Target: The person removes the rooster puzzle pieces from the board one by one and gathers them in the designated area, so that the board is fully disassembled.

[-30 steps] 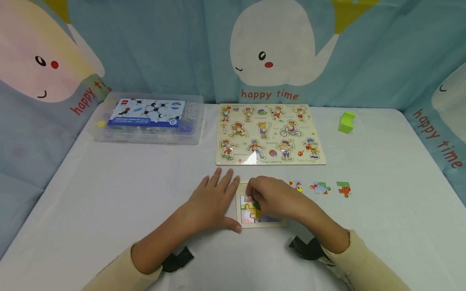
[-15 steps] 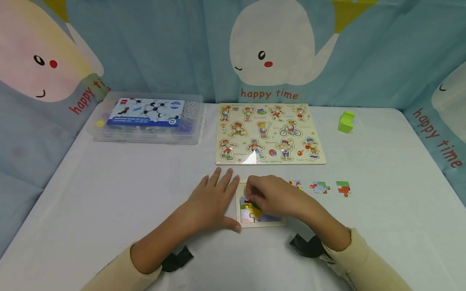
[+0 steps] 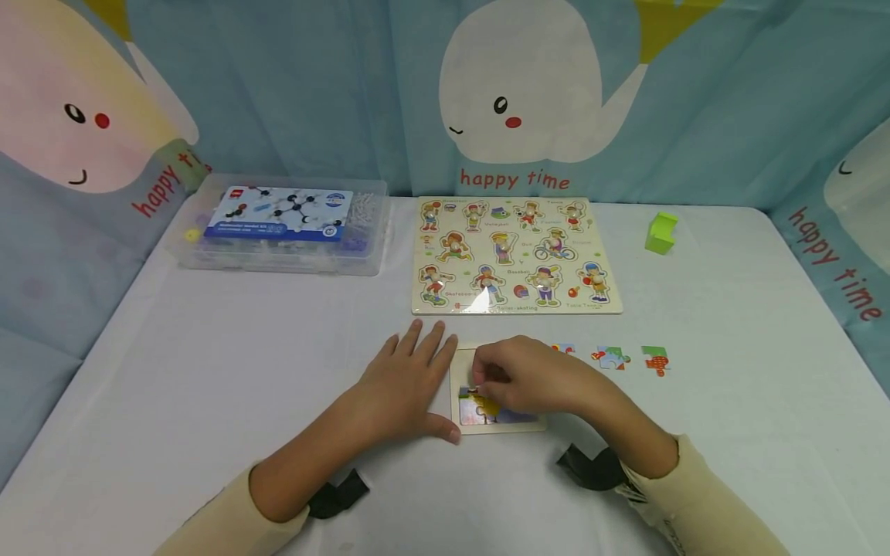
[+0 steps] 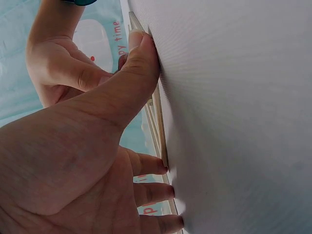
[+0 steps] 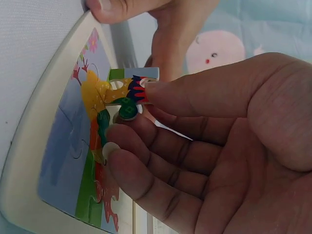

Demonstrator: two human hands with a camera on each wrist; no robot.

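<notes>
The jigsaw piece [image 5: 128,91] stands tilted over the puzzle frame [image 5: 29,151]; it should handle light, stiff and slick, best taken by its edges; the right hand [image 3: 524,377] pinches it, thumb opposing finger; the left hand [image 3: 403,394], grasping nothing, splays left of the frame, thumb at its corner.

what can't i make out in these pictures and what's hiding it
- Head view: the upper right of the puzzle frame is behind the right hand, which also covers part of the nearest loose piece.
- Head view: some words on the sports board are too small and blurred.
- Left wrist view: the frame's picture, seen edge-on behind the left hand.
</notes>
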